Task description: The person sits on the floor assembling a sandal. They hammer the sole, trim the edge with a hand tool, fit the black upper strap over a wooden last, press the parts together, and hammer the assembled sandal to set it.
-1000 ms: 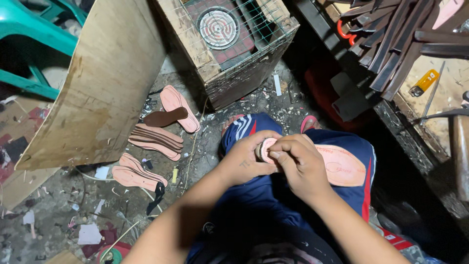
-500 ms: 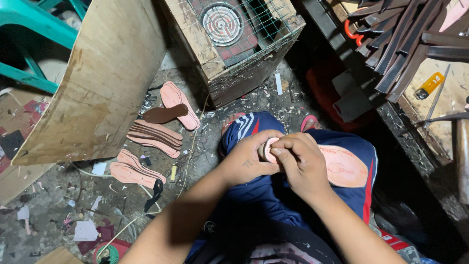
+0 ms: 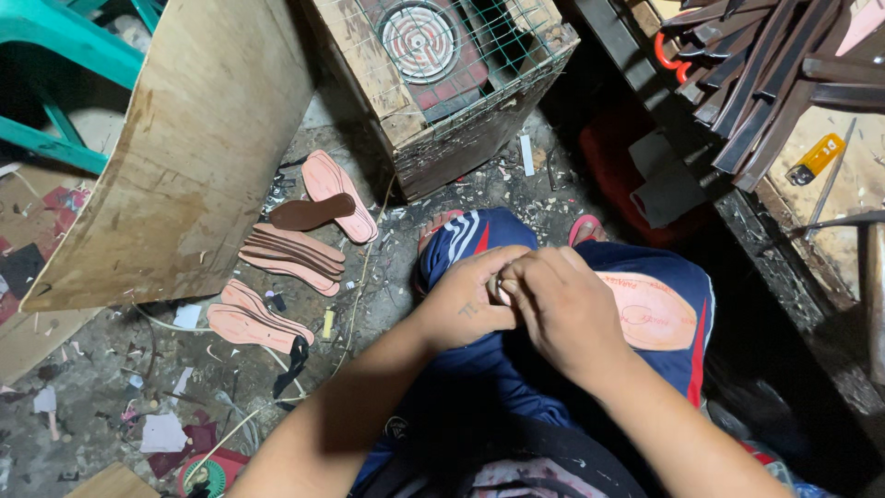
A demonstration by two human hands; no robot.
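I am sitting over a littered floor (image 3: 111, 387); my left hand (image 3: 466, 300) and right hand (image 3: 562, 309) are pinching the insole (image 3: 650, 314), lying left-to-right across my lap.

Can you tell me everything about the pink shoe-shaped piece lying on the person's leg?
The pink insole is a flat, thin cutout shaped like a foot sole, salmon pink, looking like foam or card. It lies flat across the right thigh on blue shorts, its rounded end toward the knee. Faint round markings show on top. Its other end disappears under the right hand, which meets the left hand there. How the fingers grip it is hidden.
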